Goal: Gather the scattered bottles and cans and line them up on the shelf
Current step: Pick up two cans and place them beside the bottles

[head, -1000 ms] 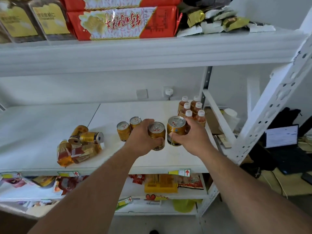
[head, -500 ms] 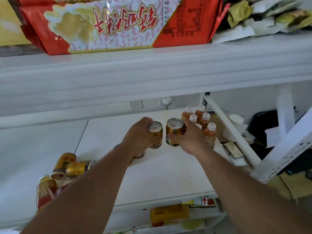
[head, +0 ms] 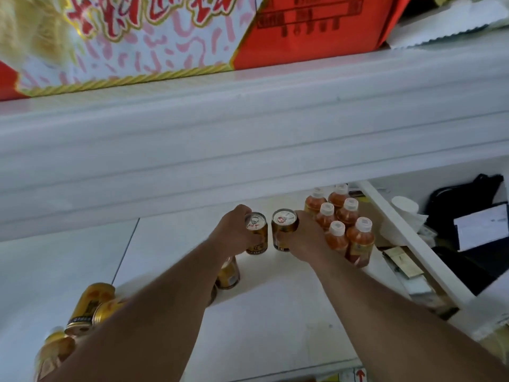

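My left hand [head: 232, 232] grips a gold can [head: 257, 233] and my right hand [head: 305, 238] grips a second gold can [head: 283, 230]; both cans stand upright side by side near the back of the white shelf [head: 275, 321]. Right of them stands a tight group of several orange tea bottles [head: 341, 216] with white caps, touching my right hand. Another upright gold can [head: 228, 274] shows just under my left forearm. At the lower left, two gold cans [head: 88, 307] lie on their sides, with a fallen bottle [head: 52, 351] below them.
The upper shelf's thick white front edge [head: 248, 150] hangs low over the work area, carrying a red snack bag [head: 165, 37]. A white slanted brace [head: 407, 238] bounds the shelf at the right, with small boxes [head: 405, 263] and dark items beyond it.
Both hands have carried their cans further back on the shelf, towards the bottles. My head has moved in closer, so the upper shelf edge fills more of the view.
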